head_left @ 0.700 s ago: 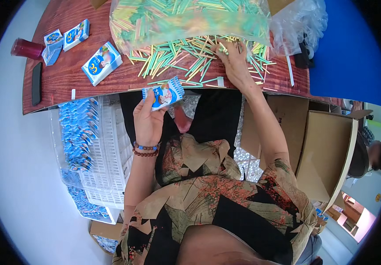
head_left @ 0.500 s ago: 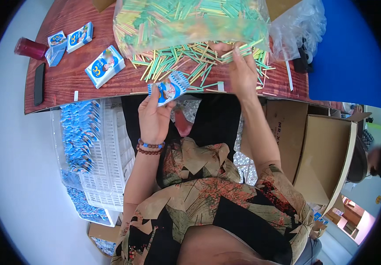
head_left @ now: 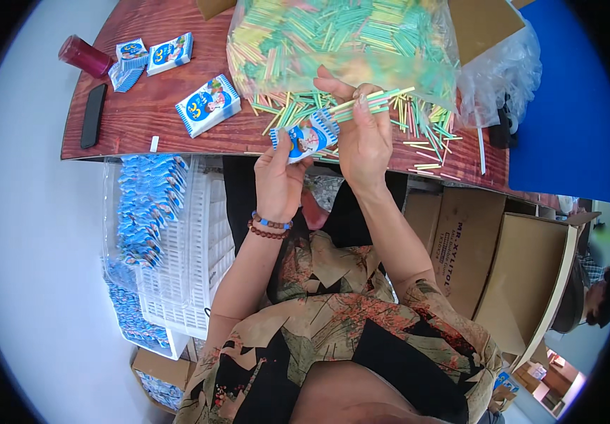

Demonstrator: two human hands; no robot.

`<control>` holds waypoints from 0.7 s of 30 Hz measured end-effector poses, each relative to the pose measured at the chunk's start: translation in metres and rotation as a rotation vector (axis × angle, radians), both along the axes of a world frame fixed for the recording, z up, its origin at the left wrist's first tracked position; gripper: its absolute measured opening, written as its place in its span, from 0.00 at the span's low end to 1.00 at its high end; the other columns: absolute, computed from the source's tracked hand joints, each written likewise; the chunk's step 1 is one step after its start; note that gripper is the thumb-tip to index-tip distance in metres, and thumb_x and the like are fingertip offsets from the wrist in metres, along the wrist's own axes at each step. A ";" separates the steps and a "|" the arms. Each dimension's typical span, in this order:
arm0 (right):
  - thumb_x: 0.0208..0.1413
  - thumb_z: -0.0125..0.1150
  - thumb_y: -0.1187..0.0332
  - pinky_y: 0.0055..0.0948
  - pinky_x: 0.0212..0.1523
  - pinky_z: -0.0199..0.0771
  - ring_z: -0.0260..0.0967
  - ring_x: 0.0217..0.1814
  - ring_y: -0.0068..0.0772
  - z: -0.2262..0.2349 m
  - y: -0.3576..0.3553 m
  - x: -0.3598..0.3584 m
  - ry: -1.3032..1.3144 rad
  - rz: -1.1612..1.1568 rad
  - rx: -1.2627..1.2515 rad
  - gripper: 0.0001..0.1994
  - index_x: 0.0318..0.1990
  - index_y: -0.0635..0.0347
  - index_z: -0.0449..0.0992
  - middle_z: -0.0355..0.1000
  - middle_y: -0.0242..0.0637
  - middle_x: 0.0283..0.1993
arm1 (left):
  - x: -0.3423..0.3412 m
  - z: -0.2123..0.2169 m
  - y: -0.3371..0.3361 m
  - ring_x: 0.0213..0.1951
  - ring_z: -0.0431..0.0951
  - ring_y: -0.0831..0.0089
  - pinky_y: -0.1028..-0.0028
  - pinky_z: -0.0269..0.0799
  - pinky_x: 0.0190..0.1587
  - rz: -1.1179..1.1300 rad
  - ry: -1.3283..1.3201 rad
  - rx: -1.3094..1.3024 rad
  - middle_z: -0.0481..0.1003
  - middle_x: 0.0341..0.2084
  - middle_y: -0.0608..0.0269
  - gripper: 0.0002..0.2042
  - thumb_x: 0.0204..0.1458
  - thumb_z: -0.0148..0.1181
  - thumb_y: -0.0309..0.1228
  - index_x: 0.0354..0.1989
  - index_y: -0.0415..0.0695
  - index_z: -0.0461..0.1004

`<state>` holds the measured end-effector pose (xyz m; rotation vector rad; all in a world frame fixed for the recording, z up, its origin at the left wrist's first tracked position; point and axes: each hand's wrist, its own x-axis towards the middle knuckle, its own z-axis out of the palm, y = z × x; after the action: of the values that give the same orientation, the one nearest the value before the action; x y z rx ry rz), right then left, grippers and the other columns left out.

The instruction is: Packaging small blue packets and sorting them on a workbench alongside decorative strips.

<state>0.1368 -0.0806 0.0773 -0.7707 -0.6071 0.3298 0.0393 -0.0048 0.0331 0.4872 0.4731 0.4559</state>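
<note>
My left hand [head_left: 279, 177] pinches a small blue-and-white packet [head_left: 313, 138] between thumb and fingers, just over the table's near edge. Close by on its right, my right hand [head_left: 366, 152] grips several thin green and yellow sticks [head_left: 393, 96], which point to the upper right. The sticks' lower ends are near the packet's upper end; I cannot tell whether they are inside it. Behind both hands, a large clear bag [head_left: 351, 63] full of pastel sticks lies on the table, with loose sticks [head_left: 428, 134] spilled in front of it.
On the reddish wooden table [head_left: 142, 113], more packets [head_left: 209, 106], a dark phone-like object [head_left: 93, 115] and a red cup [head_left: 84, 56] lie left. Crumpled clear plastic [head_left: 499, 78] sits right. Below stand white baskets [head_left: 177, 297] with blue packets and a cardboard box [head_left: 524, 261].
My right hand has come away from the loose pile with the sticks and moved toward the packet. The left hand still holds the packet. The whole view has shifted slightly.
</note>
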 end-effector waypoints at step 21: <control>0.65 0.41 0.58 0.36 0.68 0.47 0.45 0.72 0.39 -0.003 0.007 0.007 -0.100 0.122 -0.333 0.23 0.61 0.64 0.63 0.52 0.41 0.70 | 0.010 -0.014 0.005 0.44 0.75 0.72 0.70 0.70 0.47 -0.050 -0.209 -0.098 0.75 0.44 0.63 0.16 0.62 0.48 0.40 0.50 0.42 0.69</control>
<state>0.1441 -0.0738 0.0744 -1.0768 -0.7047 0.5155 0.0492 -0.0002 0.0188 0.3521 0.2800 0.4278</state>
